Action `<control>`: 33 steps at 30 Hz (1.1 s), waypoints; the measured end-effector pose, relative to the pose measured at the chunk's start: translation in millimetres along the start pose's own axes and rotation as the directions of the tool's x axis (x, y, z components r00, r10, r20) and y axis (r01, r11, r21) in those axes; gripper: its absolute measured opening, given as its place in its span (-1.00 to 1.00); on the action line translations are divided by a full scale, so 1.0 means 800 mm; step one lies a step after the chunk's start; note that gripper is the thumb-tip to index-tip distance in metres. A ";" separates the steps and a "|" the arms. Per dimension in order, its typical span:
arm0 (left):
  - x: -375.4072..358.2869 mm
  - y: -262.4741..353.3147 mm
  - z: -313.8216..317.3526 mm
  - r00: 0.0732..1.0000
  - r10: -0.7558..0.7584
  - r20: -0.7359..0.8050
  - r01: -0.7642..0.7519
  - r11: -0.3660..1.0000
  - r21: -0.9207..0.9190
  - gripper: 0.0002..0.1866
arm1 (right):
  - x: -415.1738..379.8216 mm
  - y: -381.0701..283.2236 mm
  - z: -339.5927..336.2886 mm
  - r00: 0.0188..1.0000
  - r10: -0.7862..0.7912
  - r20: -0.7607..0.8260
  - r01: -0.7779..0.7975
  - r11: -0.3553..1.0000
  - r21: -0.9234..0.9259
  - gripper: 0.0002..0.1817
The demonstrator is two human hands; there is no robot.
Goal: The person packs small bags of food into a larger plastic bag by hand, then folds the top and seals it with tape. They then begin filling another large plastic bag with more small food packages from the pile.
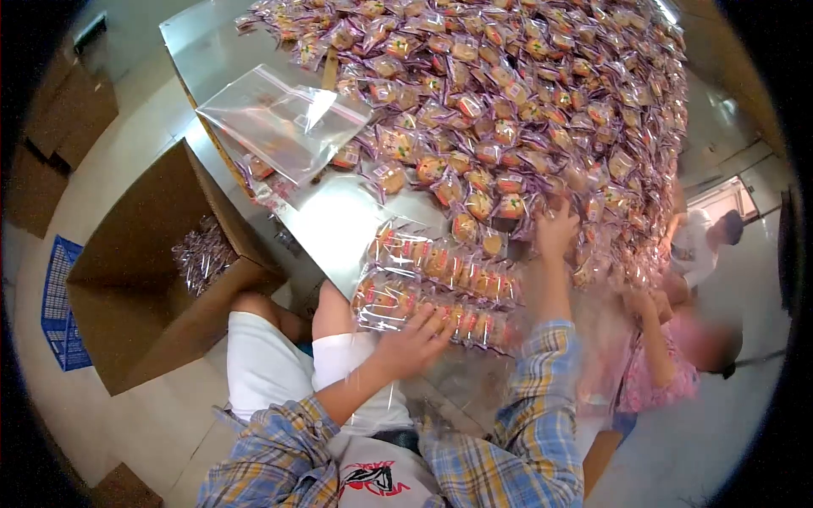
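A clear plastic bag (pixel 440 279) filled with two rows of small wrapped pastries lies at the near edge of the metal table. My left hand (pixel 415 343) grips its near side, fingers over the closer row and thumb out of sight. Beyond the bag, my right hand (pixel 556 229) is at the edge of a large heap of wrapped pastries (pixel 474 102). Its fingers are bent around a wrapped pastry, mostly hidden by the hand and the shiny wrappers. Several loose packets (pixel 466 227) lie between the heap and the bag.
Flat clear zip bags (pixel 284 123) lie on the left of the metal table (pixel 326 229). An open cardboard box (pixel 161 279) with wrapped packets inside stands left, beside a blue crate (pixel 61 305). At right, a person in pink (pixel 665 364) reaches to the heap; another person in white (pixel 696 245) is behind.
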State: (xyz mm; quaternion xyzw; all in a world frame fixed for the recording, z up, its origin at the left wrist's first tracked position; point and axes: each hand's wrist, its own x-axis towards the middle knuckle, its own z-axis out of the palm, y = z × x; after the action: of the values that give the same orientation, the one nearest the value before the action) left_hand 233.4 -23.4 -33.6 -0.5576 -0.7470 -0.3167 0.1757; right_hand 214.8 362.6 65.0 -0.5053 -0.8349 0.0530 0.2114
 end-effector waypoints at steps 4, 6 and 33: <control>0.003 0.005 0.004 0.998 -0.030 -0.061 0.028 0.999 -0.030 -0.48 | -0.017 0.034 -0.017 0.972 -0.197 -0.124 0.201 0.979 0.017 -0.21; 0.008 0.002 -0.002 0.994 -0.025 -0.110 0.024 1.000 -0.007 -0.49 | -0.022 0.047 -0.025 0.972 -0.194 -0.132 0.202 0.978 0.050 -0.17; 0.000 -0.011 -0.004 0.993 0.094 -0.065 -0.088 0.993 0.082 -0.60 | 0.047 -0.003 0.029 0.937 0.291 -0.192 -0.288 0.957 0.044 0.46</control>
State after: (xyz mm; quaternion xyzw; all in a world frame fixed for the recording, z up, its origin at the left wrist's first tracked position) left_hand 225.2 -27.0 -33.8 -0.5726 -0.7262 -0.2976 0.2371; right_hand 188.6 397.2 56.0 -0.6238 -0.7262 0.0397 0.2863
